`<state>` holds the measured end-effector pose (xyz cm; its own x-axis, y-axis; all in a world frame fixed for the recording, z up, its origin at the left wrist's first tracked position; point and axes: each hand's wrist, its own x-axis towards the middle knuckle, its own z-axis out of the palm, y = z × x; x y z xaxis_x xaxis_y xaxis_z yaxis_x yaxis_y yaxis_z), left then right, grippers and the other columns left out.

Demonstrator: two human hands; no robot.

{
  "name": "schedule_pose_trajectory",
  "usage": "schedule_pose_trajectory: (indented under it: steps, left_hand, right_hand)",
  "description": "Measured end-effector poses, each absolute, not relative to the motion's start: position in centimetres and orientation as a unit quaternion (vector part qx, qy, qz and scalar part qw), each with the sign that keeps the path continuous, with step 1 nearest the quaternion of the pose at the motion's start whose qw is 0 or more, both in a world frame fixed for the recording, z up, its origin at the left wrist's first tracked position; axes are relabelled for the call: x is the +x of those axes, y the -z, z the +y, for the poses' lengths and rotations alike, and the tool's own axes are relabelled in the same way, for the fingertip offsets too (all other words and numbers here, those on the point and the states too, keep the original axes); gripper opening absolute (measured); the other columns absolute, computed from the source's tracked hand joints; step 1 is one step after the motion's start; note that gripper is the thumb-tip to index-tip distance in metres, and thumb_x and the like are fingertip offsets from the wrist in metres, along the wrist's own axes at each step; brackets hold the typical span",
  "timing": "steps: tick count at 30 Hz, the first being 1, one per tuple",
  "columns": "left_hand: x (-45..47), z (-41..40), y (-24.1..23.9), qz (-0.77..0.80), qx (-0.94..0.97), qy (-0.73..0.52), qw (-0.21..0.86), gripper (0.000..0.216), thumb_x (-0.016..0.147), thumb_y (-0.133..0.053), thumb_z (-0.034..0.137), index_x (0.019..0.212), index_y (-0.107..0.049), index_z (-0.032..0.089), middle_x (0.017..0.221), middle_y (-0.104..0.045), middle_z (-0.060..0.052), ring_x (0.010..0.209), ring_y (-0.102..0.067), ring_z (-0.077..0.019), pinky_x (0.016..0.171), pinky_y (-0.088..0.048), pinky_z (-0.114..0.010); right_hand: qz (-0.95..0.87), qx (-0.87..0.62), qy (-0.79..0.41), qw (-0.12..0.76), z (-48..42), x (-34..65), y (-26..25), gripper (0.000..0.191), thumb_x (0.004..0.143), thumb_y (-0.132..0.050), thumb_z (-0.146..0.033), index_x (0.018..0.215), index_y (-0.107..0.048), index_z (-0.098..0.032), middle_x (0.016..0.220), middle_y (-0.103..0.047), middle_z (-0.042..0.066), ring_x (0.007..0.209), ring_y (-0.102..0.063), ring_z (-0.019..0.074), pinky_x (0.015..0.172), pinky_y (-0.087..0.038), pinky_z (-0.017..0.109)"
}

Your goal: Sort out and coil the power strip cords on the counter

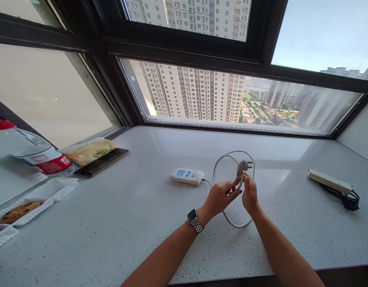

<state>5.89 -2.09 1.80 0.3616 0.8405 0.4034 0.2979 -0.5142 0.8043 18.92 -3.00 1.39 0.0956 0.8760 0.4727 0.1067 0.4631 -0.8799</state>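
A small white power strip [187, 175] with blue sockets lies on the speckled white windowsill counter [142, 223]. Its white cable [232, 157] is looped into a coil above the counter. My left hand [220, 197], with a metal watch on the wrist, pinches the coil from the left. My right hand [250, 194] grips the cable just below the grey plug [243, 166], whose prongs point right. Both hands hold the coil together in front of me.
A second, longer white power strip [329, 181] with a black cable [347, 199] lies at the right. At the left are a water bottle [34, 153] on its side, a snack packet [90, 151] on a dark tablet, and a tray with a cookie [20, 211]. Windows stand behind.
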Motion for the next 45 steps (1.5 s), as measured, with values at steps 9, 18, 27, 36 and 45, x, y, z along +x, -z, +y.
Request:
schedule_pose_trajectory:
  steps: [9,18,27,36,45]
  left_hand:
    - [4.6,-1.2,-4.4,0.282,0.586,-0.604,0.462,0.047,0.085,-0.049,0.057,0.059,-0.04,0.019,0.056,-0.037,0.004,0.051,-0.037,-0.0104,0.05,-0.033,-0.023]
    - [-1.8,-3.1,-12.0,0.08,0.373,-0.642,0.665,0.047,0.092,-0.042,0.047,0.058,-0.025,0.02,0.046,-0.012,0.009,0.032,-0.005,-0.0053,0.031,-0.012,-0.019]
    - [-6.7,-4.3,-13.9,-0.014,0.403,-0.653,0.64,0.047,0.092,-0.04,0.044,0.056,-0.021,0.02,0.042,-0.003,0.01,0.028,0.005,-0.0056,0.027,-0.005,-0.023]
    - [0.7,-3.2,-7.8,0.228,0.408,-0.571,0.675,0.055,0.072,-0.065,0.058,0.056,-0.029,0.02,0.044,-0.019,0.011,0.034,-0.011,-0.003,0.032,-0.013,-0.016]
    - [7.0,-3.5,-4.1,0.316,0.407,-0.543,0.663,0.055,0.068,-0.061,0.069,0.066,-0.038,0.019,0.047,-0.028,0.011,0.035,-0.019,-0.0013,0.032,-0.016,-0.014]
  right_hand:
    - [-0.666,-0.426,-0.163,0.59,-2.7,18.4,-0.6,0.04,0.093,-0.036,-0.05,0.102,-0.061,-0.02,0.104,-0.061,0.01,0.101,-0.056,0.0229,0.087,-0.044,0.038]
    - [-0.617,-0.675,0.066,0.4,-0.5,20.3,2.0,0.069,0.08,-0.052,-0.054,0.136,-0.038,-0.015,0.143,-0.035,0.018,0.134,-0.024,0.0358,0.106,-0.021,0.057]
    - [-0.386,-0.585,-0.376,0.607,1.0,23.7,0.4,0.051,0.069,-0.059,-0.059,0.096,-0.059,-0.015,0.063,-0.052,-0.001,0.045,-0.046,0.0121,0.043,-0.037,0.026]
    - [-0.395,-0.413,-0.312,0.759,-1.5,19.5,-1.0,0.038,0.087,-0.044,-0.053,0.071,-0.05,-0.019,0.052,-0.034,-0.008,0.04,-0.028,0.0064,0.037,-0.025,0.02]
    - [-0.683,-0.376,-0.104,0.618,-3.9,17.3,-0.6,0.038,0.096,-0.036,-0.039,0.066,-0.048,-0.019,0.053,-0.046,-0.003,0.046,-0.038,0.0092,0.047,-0.031,0.022]
